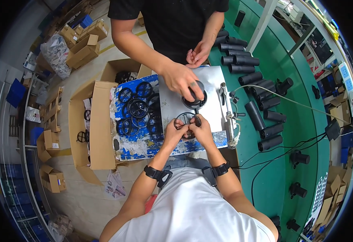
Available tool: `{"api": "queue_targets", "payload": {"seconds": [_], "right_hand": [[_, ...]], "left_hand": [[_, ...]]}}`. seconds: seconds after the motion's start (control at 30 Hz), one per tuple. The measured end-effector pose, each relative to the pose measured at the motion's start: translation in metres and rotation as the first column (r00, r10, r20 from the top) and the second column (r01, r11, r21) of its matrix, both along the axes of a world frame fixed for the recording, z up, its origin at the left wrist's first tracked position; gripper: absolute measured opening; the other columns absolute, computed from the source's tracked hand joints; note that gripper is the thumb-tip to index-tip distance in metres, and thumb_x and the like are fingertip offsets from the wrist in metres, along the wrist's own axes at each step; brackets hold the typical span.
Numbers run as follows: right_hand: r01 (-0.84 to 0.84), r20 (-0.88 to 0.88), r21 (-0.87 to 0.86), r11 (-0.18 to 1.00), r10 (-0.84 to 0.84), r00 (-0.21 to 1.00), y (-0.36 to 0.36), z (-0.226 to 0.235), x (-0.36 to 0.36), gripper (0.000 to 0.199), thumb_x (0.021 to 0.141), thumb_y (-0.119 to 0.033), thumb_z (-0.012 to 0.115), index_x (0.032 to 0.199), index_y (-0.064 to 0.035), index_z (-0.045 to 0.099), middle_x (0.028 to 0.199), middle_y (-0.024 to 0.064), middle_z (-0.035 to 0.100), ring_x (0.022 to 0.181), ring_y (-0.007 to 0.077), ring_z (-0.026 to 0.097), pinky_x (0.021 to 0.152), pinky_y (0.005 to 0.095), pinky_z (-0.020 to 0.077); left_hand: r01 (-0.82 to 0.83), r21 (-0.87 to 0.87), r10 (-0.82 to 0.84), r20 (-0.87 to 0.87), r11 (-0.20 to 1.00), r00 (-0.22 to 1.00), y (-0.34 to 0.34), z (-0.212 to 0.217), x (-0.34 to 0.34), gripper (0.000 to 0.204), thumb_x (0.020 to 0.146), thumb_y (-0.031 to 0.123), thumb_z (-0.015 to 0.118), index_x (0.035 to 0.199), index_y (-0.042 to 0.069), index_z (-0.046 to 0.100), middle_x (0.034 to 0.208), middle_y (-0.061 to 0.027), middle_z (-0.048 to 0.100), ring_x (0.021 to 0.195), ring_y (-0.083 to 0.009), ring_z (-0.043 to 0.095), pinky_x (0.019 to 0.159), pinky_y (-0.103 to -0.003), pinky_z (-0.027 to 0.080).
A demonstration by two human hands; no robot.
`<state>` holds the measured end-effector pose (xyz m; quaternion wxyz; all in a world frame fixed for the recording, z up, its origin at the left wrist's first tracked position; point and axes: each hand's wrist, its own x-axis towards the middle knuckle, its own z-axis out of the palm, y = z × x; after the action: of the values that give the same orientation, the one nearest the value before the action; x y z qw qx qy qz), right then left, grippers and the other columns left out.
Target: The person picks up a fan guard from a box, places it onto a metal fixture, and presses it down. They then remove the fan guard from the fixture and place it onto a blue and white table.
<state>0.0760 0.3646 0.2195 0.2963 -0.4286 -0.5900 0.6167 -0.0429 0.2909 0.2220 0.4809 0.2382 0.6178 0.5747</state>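
Between my two hands is a black spoked ring (187, 115), held near the front edge of a bare metal plate (172, 90). My left hand (173, 134) grips its near left side with bent fingers. The near right side is pinched by my right hand (202, 130). Just beyond the ring, a co-worker's hand (181, 79) presses down on a black round part (196, 101) on the plate. The co-worker's other hand (200, 52) is held above the plate's far edge. To the left, several loose black spoked rings (137, 108) overlap on a worn blue-and-white board (132, 152).
An open cardboard box (104, 121) stands left of the board. At the plate's right edge is a metal clamp-like fixture (229, 115) with an air hose. Several black tubes (255, 115) lie on the green bench (257, 185) at right, with black cables (285, 147) across it.
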Motion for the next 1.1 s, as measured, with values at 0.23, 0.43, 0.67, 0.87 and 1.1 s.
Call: {"api": "queue_targets", "payload": {"seconds": [0.23, 0.43, 0.67, 0.87, 1.1], "right_hand": [[0.003, -0.037, -0.045, 0.999, -0.004, 0.999, -0.001, 0.004, 0.000, 0.017, 0.073, -0.008, 0.060, 0.084, 0.0031, 0.054, 0.066, 0.0097, 0.059, 0.059, 0.0160, 0.059, 0.057, 0.0291, 0.0466], [-0.006, -0.031, -0.046, 0.999, 0.005, 1.000, 0.000, 0.005, 0.000, 0.017, 0.073, -0.008, 0.060, 0.085, 0.0030, 0.054, 0.067, 0.0092, 0.059, 0.060, 0.0152, 0.059, 0.057, 0.0283, 0.0465], [-0.007, -0.050, -0.054, 0.999, 0.004, 0.999, 0.006, 0.004, -0.001, 0.016, 0.073, -0.007, 0.060, 0.084, 0.0027, 0.054, 0.068, 0.0097, 0.059, 0.061, 0.0151, 0.058, 0.057, 0.0289, 0.0464], [0.008, -0.096, -0.041, 0.999, -0.012, 0.995, -0.004, -0.008, -0.001, 0.015, 0.075, -0.006, 0.061, 0.084, 0.0023, 0.053, 0.069, 0.0091, 0.057, 0.062, 0.0142, 0.056, 0.057, 0.0282, 0.0467], [0.003, -0.042, -0.001, 1.000, -0.003, 0.999, -0.005, 0.003, 0.002, 0.016, 0.074, -0.006, 0.061, 0.085, 0.0029, 0.054, 0.068, 0.0090, 0.060, 0.060, 0.0148, 0.059, 0.057, 0.0283, 0.0473]], "left_hand": [[0.007, 0.005, -0.007, 0.012, 1.000, 1.000, -0.002, 0.002, 0.000, 0.018, 0.083, 0.006, 0.067, 0.085, -0.001, 0.050, 0.069, -0.0058, 0.060, 0.053, -0.0096, 0.056, 0.047, -0.023, 0.044], [0.005, -0.011, -0.005, 0.005, 1.000, 1.000, -0.001, 0.003, 0.000, 0.016, 0.085, 0.006, 0.064, 0.084, 0.002, 0.050, 0.067, -0.0036, 0.057, 0.053, -0.0102, 0.055, 0.045, -0.025, 0.047], [0.009, -0.004, -0.009, 0.028, 1.000, 1.000, 0.005, 0.009, 0.000, 0.016, 0.086, 0.006, 0.065, 0.084, 0.001, 0.049, 0.067, -0.0040, 0.057, 0.053, -0.0108, 0.055, 0.047, -0.025, 0.045], [0.008, 0.020, -0.009, 0.024, 1.000, 1.000, -0.004, -0.006, 0.000, 0.021, 0.084, 0.008, 0.067, 0.089, 0.001, 0.048, 0.071, -0.0061, 0.058, 0.053, -0.0111, 0.056, 0.043, -0.029, 0.051], [0.000, 0.051, 0.000, 0.011, 0.999, 1.000, -0.006, -0.008, 0.000, 0.021, 0.083, 0.007, 0.069, 0.085, -0.001, 0.049, 0.069, -0.0051, 0.058, 0.053, -0.0099, 0.056, 0.045, -0.024, 0.044]]}}
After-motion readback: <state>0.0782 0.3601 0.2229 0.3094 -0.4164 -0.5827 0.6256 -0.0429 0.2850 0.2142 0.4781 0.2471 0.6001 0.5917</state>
